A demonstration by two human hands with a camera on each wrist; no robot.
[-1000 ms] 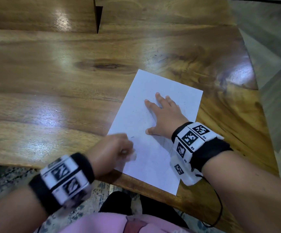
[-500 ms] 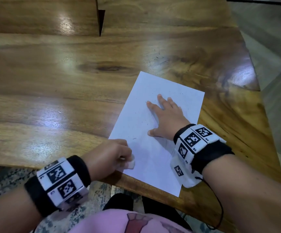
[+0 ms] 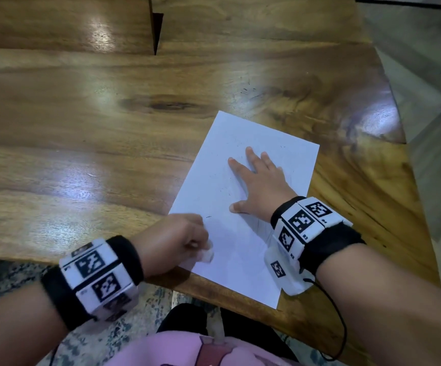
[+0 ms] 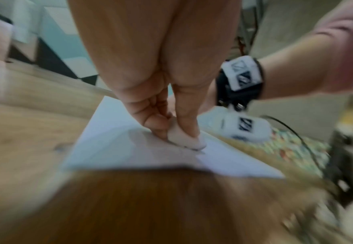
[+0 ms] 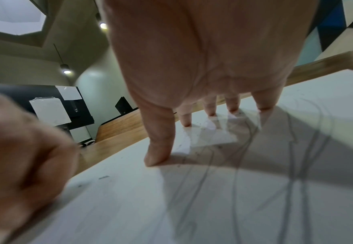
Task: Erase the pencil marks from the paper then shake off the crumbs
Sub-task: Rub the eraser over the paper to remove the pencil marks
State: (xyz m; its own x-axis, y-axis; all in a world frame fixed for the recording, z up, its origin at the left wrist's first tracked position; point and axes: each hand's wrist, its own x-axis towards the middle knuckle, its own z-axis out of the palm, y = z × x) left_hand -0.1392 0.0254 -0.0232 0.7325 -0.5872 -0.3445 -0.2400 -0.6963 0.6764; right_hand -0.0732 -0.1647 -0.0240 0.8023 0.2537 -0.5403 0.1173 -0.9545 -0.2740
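A white sheet of paper [image 3: 230, 207] lies askew near the front edge of the wooden table [image 3: 82, 128]. My left hand [image 3: 179, 241] pinches a small white eraser [image 3: 207, 256] and presses it on the paper's near left corner; the left wrist view shows the eraser [image 4: 183, 137] between thumb and fingers, touching the sheet [image 4: 112, 132]. Spread flat on the middle of the sheet, my right hand [image 3: 256, 180] holds it down. Faint pencil lines [image 5: 296, 173] run across the paper [image 5: 129, 198] beneath that hand [image 5: 192, 82], with small dark crumbs [image 5: 103, 177] nearby.
The table's front edge [image 3: 227, 289] runs just under the paper's near corner, with a patterned rug [image 3: 134, 326] on the floor below. A cable [image 3: 338, 326] hangs from the right wristband. A gap between table boards [image 3: 157, 30] shows at the back.
My left hand with the eraser has shifted slightly on the paper's near left corner, back and forth. The right hand has stayed flat on the sheet.
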